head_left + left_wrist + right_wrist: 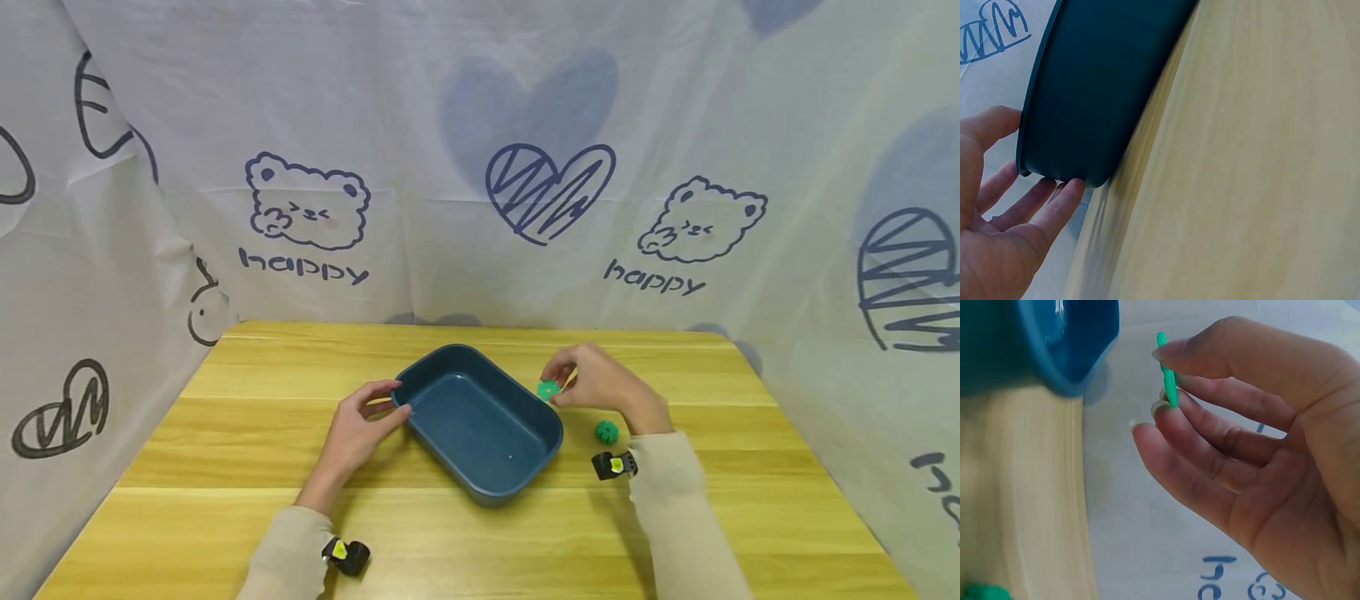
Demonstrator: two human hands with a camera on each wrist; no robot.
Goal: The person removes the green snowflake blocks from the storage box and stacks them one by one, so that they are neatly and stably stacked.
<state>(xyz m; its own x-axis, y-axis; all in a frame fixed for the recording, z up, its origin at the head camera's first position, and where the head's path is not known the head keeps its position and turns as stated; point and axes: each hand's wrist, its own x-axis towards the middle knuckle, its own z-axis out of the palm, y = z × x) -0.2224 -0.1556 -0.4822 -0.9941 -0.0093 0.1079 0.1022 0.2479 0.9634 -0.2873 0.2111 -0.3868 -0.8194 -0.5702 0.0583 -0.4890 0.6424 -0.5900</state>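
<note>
A deep, dark blue plastic basin (480, 433) with rounded corners sits at an angle on the table. My left hand (363, 425) holds its left corner, thumb and fingers spread around the rim and outer wall. The left wrist view shows fingertips against the wall of the basin (1097, 87). Just off the basin's right side, my right hand (596, 379) pinches a thin, light green notched disc (548, 390). Seen edge-on in the right wrist view, the disc (1169, 378) stands between thumb and fingertips. A darker green, round notched piece (607, 432) lies on the table below that hand.
The wooden table (285, 375) reaches back to a white cloth (420, 233) printed with bears and hearts. More of this cloth hangs along both sides. Each wrist carries a small black camera on a strap.
</note>
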